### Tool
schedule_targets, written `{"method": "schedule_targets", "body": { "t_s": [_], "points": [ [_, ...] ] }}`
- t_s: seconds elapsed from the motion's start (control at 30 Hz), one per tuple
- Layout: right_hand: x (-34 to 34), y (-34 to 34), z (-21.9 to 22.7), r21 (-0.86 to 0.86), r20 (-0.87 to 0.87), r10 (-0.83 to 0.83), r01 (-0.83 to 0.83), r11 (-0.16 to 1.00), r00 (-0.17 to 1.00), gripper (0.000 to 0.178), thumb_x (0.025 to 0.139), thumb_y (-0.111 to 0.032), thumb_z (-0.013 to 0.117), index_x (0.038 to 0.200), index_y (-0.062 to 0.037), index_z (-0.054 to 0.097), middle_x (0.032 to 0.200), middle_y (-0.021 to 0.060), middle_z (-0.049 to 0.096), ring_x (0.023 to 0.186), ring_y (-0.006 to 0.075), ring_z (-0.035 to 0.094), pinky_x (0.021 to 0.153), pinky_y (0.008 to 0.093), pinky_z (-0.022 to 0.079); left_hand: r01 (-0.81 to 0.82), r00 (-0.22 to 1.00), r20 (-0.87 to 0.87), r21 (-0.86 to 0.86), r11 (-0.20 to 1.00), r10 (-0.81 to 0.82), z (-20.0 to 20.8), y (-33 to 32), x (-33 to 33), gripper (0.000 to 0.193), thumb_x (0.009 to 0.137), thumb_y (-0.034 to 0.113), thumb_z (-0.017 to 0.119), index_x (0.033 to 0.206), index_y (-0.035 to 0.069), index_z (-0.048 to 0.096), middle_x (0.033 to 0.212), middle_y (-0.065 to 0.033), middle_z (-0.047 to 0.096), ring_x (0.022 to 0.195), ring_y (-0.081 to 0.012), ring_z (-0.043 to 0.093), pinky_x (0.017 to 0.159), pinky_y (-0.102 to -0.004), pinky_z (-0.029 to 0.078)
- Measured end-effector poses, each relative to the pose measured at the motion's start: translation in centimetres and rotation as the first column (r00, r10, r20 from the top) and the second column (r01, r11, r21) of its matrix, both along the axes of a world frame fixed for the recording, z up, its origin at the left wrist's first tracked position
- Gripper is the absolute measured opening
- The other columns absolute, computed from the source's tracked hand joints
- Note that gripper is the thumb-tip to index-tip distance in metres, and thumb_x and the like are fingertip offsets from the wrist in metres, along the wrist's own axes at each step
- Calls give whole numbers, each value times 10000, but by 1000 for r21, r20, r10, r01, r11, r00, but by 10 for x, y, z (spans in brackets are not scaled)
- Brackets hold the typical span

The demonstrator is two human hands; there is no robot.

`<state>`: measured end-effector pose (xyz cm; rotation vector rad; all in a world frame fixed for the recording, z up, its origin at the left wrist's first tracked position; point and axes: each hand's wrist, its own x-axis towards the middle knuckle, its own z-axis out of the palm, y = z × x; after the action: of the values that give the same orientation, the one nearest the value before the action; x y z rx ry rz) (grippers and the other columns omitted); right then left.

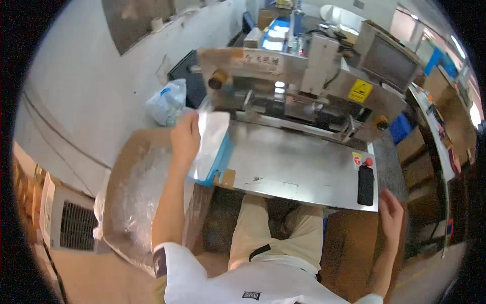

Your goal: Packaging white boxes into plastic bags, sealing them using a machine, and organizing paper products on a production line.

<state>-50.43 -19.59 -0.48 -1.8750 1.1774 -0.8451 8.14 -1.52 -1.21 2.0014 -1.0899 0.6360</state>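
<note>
I saw the left hand [186, 138] reaching out over the left end of the shiny metal table [298, 167]. Its fingers were pinched on the edge of a thin white bag [211, 137]. The bag hung flat and stood a bit tilted, just in front of the big metal machine [304, 86]. The bottom of the bag lay on a blue tray [218, 163] at the table's left edge. A little brown piece of tape [227, 177] sat on the table right beside the tray.

Under the left arm was an open cardboard box [126, 152] with a clear plastic liner [139, 197] inside it. A blue and white plastic bundle [167, 104] lay on the floor by the wall, past the box.

The right hand [391, 213] was far from the bag, down by the near right corner of the table. It held nothing. Its fingers were loosely curled and it seemed to touch the table's edge, but I could not be sure. A black switch box [365, 185] sat on the table just beside that hand, with a red button [368, 161] above it. A yellow warning sticker [360, 91] was on the machine.
</note>
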Motion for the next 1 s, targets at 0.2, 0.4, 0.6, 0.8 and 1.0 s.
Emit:
{"method": "schedule_targets", "body": {
  "t_s": [0.2, 0.4, 0.6, 0.8, 1.0],
  "points": [
    [161, 28, 18, -424, -6, 326, -297, 855, 946, 656, 755, -193, 798, 1334, -31, 534, 1453, 193, 457, 1356, 322, 419, 1111, 418, 337, 573, 777, -344, 41, 819, -527, 9, 8, -168, 204, 958, 156, 563, 1081, 51, 687, 976, -198, 699, 891, -393, 673, 766, -437, 538],
    [164, 23, -4, 195, 30, 568, -562, 804, 823, 159, 838, -70, 704, 987, -19, 682, 1102, 117, 670, 994, 245, 651, 843, 368, 514, 694, 519, -719, 40, 718, -462, 15, 12, -237, 211, 965, 179, 608, 1015, -5, 700, 799, -108, 689, 707, -159, 643, 662, -291, 501],
    [155, 42, -17, -585, -33, 447, -380, 717, 894, 77, 802, -91, 712, 863, -59, 680, 955, 99, 657, 911, 290, 647, 772, 382, 526, 593, 303, -920, -22, 805, -249, -43, 8, -244, 244, 915, 209, 690, 1003, -18, 686, 819, -73, 700, 737, -147, 646, 698, -290, 513],
    [143, 39, -42, -525, -352, 553, -648, 551, 755, 153, 772, -163, 709, 857, -58, 637, 865, 101, 620, 883, 309, 603, 834, 420, 486, 729, 684, -178, 145, 669, -707, -10, -12, -252, 409, 841, 154, 687, 1240, 97, 619, 1191, -153, 653, 976, -324, 629, 813, -391, 524],
    [135, 41, -46, -419, -334, 609, -692, 587, 719, 155, 794, -190, 691, 843, -50, 647, 840, 113, 638, 882, 323, 605, 868, 431, 472, 827, 534, -495, 476, 300, -686, -14, -34, -237, 268, 874, 212, 662, 1096, 63, 681, 971, -176, 694, 870, -354, 662, 777, -439, 521]
  ]
}}
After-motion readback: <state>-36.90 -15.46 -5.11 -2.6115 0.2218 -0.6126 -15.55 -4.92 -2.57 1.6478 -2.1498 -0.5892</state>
